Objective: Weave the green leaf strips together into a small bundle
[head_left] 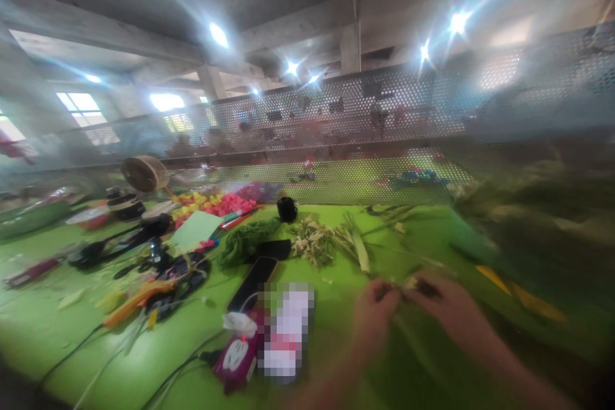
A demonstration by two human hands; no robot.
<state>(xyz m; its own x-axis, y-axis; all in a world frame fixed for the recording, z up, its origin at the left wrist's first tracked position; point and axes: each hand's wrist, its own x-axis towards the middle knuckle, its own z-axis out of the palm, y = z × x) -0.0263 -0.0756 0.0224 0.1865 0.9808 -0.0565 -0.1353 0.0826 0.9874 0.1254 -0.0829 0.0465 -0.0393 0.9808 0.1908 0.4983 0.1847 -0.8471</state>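
Observation:
My left hand point(377, 307) and my right hand point(444, 304) meet fingertip to fingertip low over the green table, right of centre. Both are closed in a pinch around a small pale yellowish piece point(406, 284); blur and the fingers hide most of it. A faint pale strip seems to trail below them. Just beyond my left hand lies a long pale green stalk-like strip point(358, 246). Beside it is a heap of cream-coloured curled pieces point(311, 242). Dark green crinkled material point(247, 240) is bunched farther left.
A phone point(252, 283), a purple power strip point(237, 355) with cables and an orange-handled glue gun point(137, 301) occupy the left side. Yellow and pink pieces point(230, 205) are piled behind. A perforated screen point(336, 173) borders the back; a large greenish bag-like bundle point(528, 224) stands right.

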